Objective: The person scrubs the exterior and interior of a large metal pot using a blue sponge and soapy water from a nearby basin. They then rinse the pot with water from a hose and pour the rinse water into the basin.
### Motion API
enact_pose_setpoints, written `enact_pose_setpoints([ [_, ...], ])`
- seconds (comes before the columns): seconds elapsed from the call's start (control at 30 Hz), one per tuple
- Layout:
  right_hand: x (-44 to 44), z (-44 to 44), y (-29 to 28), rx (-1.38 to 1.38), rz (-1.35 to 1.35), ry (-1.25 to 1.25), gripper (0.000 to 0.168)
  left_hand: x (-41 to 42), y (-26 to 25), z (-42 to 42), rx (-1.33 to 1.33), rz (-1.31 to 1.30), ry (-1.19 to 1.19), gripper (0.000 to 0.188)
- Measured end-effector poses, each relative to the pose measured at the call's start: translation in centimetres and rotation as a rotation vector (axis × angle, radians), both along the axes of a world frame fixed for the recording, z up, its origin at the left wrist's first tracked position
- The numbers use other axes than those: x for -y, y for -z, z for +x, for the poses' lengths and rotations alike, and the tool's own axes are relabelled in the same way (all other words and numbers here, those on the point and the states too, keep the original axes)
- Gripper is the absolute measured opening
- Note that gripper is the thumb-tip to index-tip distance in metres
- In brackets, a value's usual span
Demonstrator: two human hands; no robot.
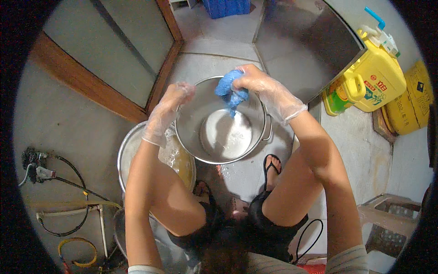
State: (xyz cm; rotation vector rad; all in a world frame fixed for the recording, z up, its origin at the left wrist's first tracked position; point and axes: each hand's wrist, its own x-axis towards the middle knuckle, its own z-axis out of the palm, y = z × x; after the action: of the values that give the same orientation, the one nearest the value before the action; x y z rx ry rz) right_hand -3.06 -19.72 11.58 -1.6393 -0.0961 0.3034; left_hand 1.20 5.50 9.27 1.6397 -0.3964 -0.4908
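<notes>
A deep stainless steel pot [222, 156] stands in front of me, its mouth turned up towards me. Light glints off its wet-looking bottom, and one loop handle shows on its right side. In a clear plastic glove, my right hand [255, 80] grips a crumpled blue cloth [231, 89] over the pot's far rim; the cloth's end hangs inside. My left hand [178, 94], also gloved, is at the pot's left rim with its fingers bent and blurred. Whether it grips the rim is unclear.
Left of the pot, a wide metal basin [122, 171] contains foamy, yellowish water, partly behind my left arm. Yellow plastic jugs [379, 78] and a yellow drum [409, 102] stand at right. A wood-framed door [164, 75] is at far left; hoses [77, 171] hang below. A plastic stool [390, 212] sits right.
</notes>
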Motion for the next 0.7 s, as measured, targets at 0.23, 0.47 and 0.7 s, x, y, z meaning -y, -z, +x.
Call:
enact_pose_setpoints([
  [0.23, -1.8, 1.0, 0.5, -0.065, 0.022, 0.040, 0.025, 5.3, 0.0, -0.2, 0.242, 0.328, 0.236, 0.083],
  [0.47, -1.1, 2.3, 1.2, -0.032, 0.330, 0.074, 0.025, 6.0, 2.6, 0.8, 0.030, 0.073, 0.253, 0.046],
  [0.7, 1.7, 2.8, 1.2, 0.007, -0.223, 0.114, 0.045, 5.0, 3.1, 2.0, 0.046, 0.001, -0.021, 0.048],
])
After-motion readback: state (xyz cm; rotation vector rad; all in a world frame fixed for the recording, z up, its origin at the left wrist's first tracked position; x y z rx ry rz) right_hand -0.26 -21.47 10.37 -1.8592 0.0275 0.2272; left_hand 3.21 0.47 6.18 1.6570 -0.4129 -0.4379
